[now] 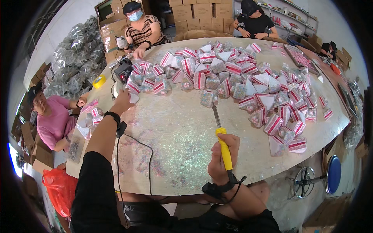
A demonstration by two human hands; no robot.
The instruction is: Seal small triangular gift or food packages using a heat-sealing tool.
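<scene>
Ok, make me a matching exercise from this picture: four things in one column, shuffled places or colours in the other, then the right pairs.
Things
1. Yellow-handled tool
2. Tape roll
3. Plastic bag
4. Round stool seat

Places or colours
A. Blue
B. On the table, left of the black box
C. Red-orange
D. In the wearer's right hand

Pairs: 1-D, 2-B, 3-C, 4-A
</scene>
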